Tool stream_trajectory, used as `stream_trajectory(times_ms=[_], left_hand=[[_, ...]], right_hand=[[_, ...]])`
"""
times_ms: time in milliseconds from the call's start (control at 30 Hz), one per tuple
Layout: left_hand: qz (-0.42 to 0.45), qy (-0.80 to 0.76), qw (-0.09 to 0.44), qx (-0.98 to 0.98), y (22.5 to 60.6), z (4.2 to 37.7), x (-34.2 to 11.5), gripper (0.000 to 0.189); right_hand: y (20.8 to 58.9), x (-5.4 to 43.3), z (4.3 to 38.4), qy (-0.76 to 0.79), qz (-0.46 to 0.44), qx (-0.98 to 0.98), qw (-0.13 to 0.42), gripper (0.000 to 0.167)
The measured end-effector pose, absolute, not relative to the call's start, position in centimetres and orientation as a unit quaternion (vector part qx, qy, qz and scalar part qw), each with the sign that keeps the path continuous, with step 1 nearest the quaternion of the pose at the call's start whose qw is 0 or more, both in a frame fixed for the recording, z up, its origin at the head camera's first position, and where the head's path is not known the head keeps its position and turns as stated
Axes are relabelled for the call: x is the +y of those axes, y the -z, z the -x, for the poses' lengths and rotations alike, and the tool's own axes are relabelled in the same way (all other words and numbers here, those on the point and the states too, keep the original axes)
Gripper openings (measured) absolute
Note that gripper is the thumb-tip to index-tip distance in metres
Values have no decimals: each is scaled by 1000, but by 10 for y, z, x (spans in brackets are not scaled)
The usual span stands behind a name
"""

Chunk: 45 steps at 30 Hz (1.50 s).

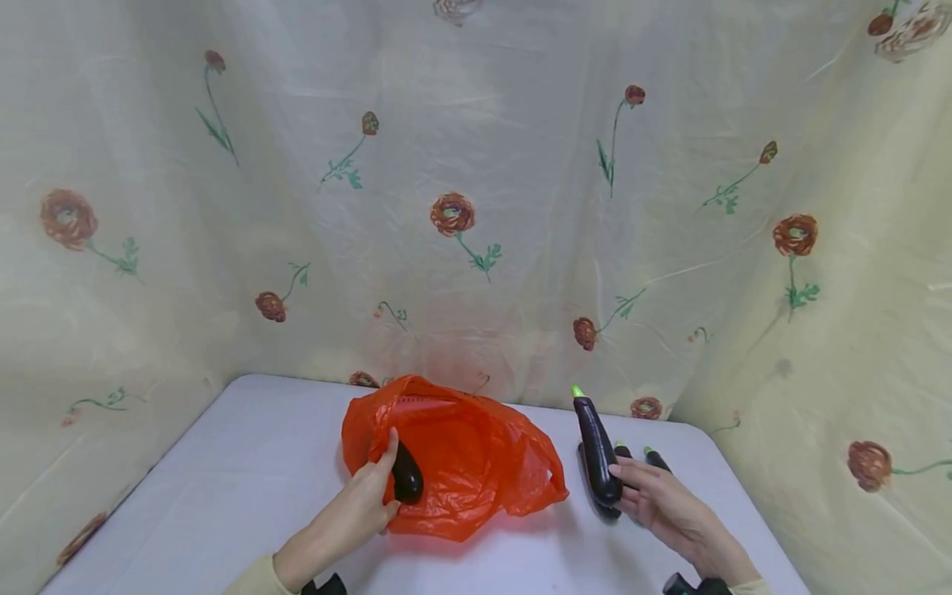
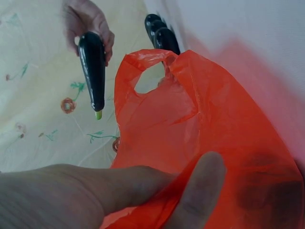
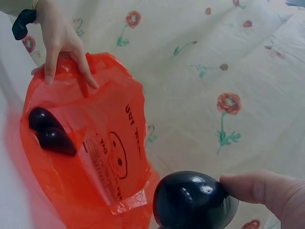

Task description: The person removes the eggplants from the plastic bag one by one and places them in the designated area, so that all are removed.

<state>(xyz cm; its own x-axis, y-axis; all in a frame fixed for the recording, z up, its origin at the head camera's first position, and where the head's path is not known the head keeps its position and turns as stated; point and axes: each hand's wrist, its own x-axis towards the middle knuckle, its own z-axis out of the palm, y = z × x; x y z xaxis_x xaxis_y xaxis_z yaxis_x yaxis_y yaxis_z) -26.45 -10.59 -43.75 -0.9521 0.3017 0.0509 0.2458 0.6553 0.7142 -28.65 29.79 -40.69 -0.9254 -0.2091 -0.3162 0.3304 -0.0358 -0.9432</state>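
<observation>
A red plastic bag point(image 1: 483, 463) lies on the table with its mouth spread toward me. My left hand point(image 1: 364, 496) pinches the bag's rim between thumb and fingers. Inside the bag, two dark eggplants point(image 3: 52, 133) lie together in the right wrist view; the head view shows one eggplant end point(image 1: 406, 475). My right hand point(image 1: 658, 504) holds a long eggplant point(image 1: 592, 442) by its thick end, the green stem pointing up and away. In the left wrist view this eggplant point(image 2: 92, 69) is off to the bag's side.
Several more eggplants point(image 1: 656, 459) lie on the white table point(image 1: 223, 479) beside and behind my right hand, partly hidden by it. A flower-printed curtain point(image 1: 521, 165) hangs behind the table and along its sides.
</observation>
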Motion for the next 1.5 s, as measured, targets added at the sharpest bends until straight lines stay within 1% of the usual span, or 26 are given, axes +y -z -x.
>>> stream_trajectory(times_ms=[267,533,600,733,800,833,1000,1033,1100,1200,1233,1333,1400,1433,1500], left_hand=[[-159,-390,31,907,438,265,-107,101],[-164,-394,27,904,438,264,-109,100],[-162,-397,29,903,438,264,-109,100],[-160,-396,29,904,437,264,-108,99],[-159,-394,30,905,437,264,-108,99],[-158,-393,30,906,437,264,-108,99],[-152,-393,42,906,437,265,-107,99],[-150,-393,44,906,437,265,-106,99],[-146,-393,47,906,437,265,-106,99],[-144,-393,46,907,437,265,-106,99],[-145,-393,46,907,437,265,-106,99],[-145,-395,44,906,438,264,-107,99],[-146,-398,46,905,438,264,-107,99],[-147,-400,47,903,438,264,-107,99],[-149,-404,48,901,438,264,-108,100]], right_hand=[[410,312,288,726,-15,662,187,80],[414,334,289,740,-3,645,188,73],[415,339,289,742,1,643,187,65],[417,348,288,751,5,635,183,35],[418,353,288,749,-3,638,176,26],[419,356,288,748,-8,641,173,26],[422,367,289,733,-44,662,150,58],[422,369,289,732,-52,664,143,61],[423,375,290,731,-65,666,132,60],[424,384,291,728,-83,670,118,47],[425,387,291,727,-86,671,118,46],[427,396,292,722,-95,676,116,52],[429,402,293,720,-102,677,113,59],[430,405,294,722,-104,675,112,56],[433,411,296,728,-112,668,104,41]])
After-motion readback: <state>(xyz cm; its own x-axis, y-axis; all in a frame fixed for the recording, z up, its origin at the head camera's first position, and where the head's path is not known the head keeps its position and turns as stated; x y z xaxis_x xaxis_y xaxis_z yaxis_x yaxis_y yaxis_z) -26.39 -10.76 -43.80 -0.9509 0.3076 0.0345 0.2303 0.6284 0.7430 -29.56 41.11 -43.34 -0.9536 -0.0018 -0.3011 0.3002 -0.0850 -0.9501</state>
